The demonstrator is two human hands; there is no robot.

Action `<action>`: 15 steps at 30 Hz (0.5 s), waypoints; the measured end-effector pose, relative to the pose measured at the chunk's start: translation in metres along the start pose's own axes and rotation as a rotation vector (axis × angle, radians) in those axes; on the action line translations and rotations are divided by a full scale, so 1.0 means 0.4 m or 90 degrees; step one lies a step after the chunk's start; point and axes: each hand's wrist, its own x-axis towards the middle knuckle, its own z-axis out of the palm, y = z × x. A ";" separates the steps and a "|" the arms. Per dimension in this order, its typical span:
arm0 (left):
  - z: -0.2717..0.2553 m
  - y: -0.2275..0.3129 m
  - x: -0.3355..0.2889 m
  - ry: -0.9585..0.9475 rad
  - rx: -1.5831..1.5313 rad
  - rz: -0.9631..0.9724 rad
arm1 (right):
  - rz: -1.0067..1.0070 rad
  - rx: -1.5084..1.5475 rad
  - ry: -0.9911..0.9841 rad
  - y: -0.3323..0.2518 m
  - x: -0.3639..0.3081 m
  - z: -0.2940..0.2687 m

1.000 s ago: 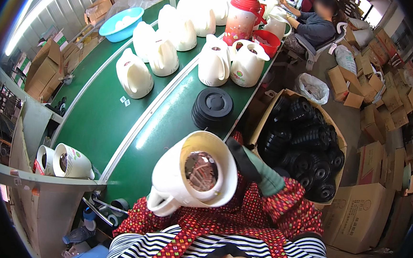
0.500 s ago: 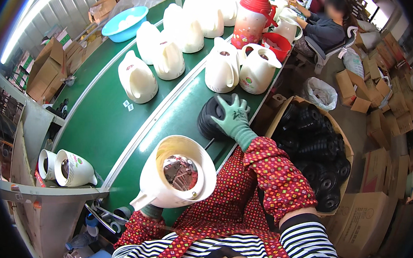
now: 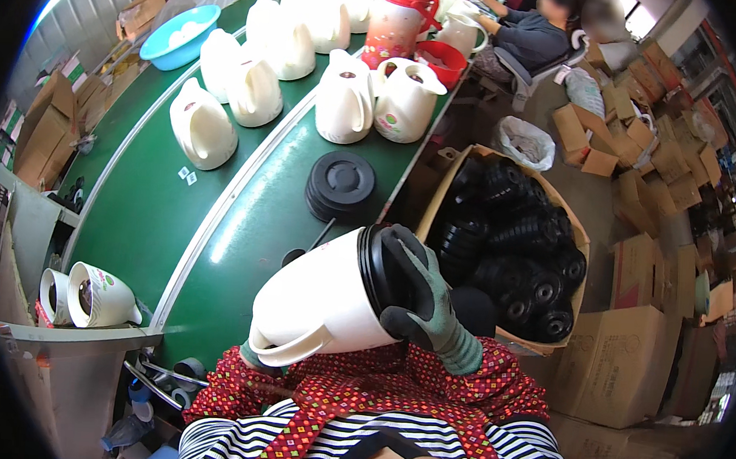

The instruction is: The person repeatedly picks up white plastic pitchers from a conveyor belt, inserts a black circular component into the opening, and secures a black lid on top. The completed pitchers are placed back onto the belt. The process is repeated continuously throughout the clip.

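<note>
A cream plastic jug body (image 3: 316, 303) lies tilted on its side over my lap, its handle pointing down. My right hand (image 3: 421, 297), in a grey-green glove, presses a black round base cap (image 3: 374, 268) onto the jug's open end. My left hand (image 3: 252, 360) is mostly hidden under the jug and holds it from below near the handle. A stack of black caps (image 3: 340, 185) rests on the green conveyor belt (image 3: 241, 221) just beyond the jug.
Several cream jugs (image 3: 343, 100) stand on the belt, with a red jug (image 3: 395, 18) and a blue basin (image 3: 177, 37) farther off. A cardboard box of black caps (image 3: 517, 240) sits at my right. Two jug bodies (image 3: 94, 296) lie at the left. Another person (image 3: 527, 32) sits beyond.
My right hand took a black cap from the stack on the belt and brought it onto the jug's open end. The jug turned, so its opening is now covered.
</note>
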 end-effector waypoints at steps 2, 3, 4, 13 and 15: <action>0.024 -0.013 -0.005 -0.012 0.004 -0.004 | 0.004 0.021 0.017 -0.011 -0.035 -0.015; 0.036 -0.015 -0.007 -0.015 0.013 -0.004 | -0.001 0.027 0.018 -0.012 -0.052 -0.022; 0.047 -0.015 -0.011 -0.019 0.021 -0.003 | 0.002 0.058 0.030 -0.017 -0.068 -0.025; 0.195 0.183 -0.037 0.001 1.005 0.664 | 0.502 0.959 0.051 0.131 -0.155 -0.047; 0.200 0.183 -0.026 0.076 0.898 0.572 | 0.439 0.716 0.015 0.044 -0.146 -0.083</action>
